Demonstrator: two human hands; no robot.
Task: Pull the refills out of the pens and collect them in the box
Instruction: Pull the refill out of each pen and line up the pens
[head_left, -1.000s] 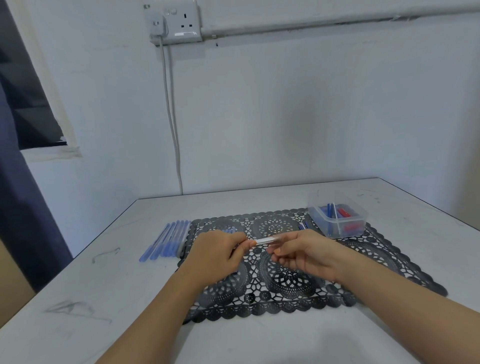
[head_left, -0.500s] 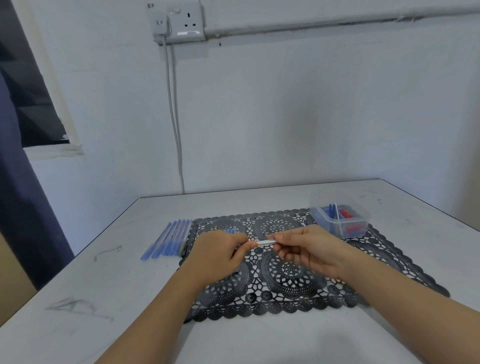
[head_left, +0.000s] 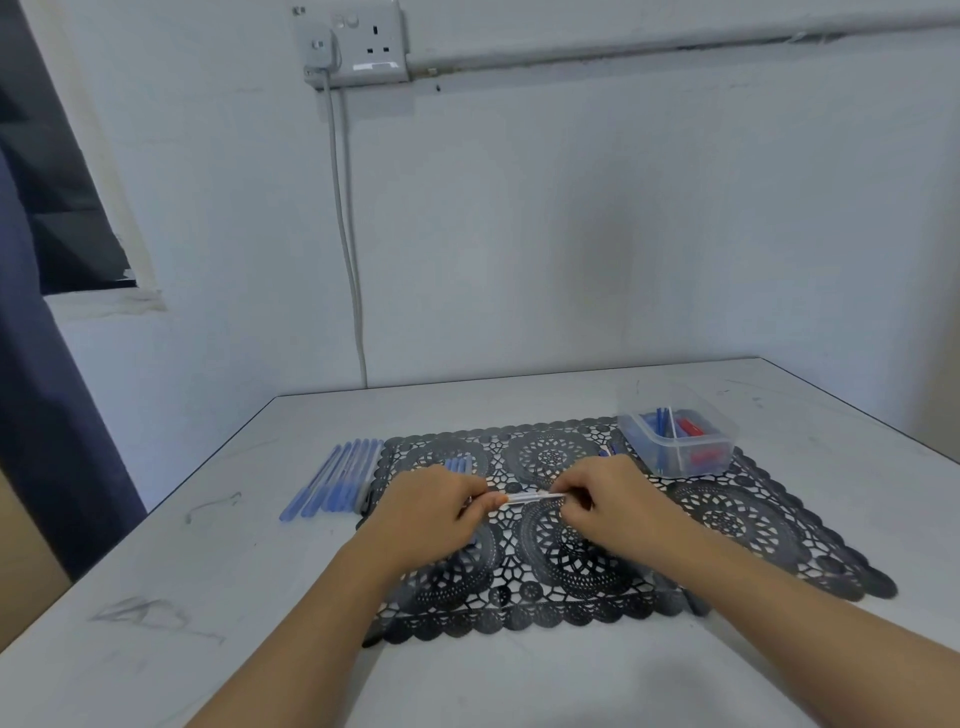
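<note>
At the middle of the black lace mat (head_left: 753, 525), two hands hold one clear pen (head_left: 535, 497) level just above it. The left hand (head_left: 431, 512) has its grip pinched tight on the pen's left end. The right hand (head_left: 613, 504) has its grip curled round the right end, so only the short middle stretch of the barrel shows.

One row of blue pens (head_left: 337, 480), about six though they blur together, lies on the bare worktop (head_left: 208, 597) just beside the mat's left edge. A second small cluster of blue pens (head_left: 460, 462), three or four, lies on the mat behind the left hand.

One clear plastic box (head_left: 675, 462) stands at the mat's far right corner, well apart from the hands. It holds several blue pieces, some red ones and one pale thin stick; I cannot tell the exact numbers.

Bare worktop runs in a wide band in front of the mat, on the left beyond the pen row, and on the right past the box. The far edge meets the wall, where one socket (head_left: 358, 44) feeds one cable (head_left: 348, 234) running down.
</note>
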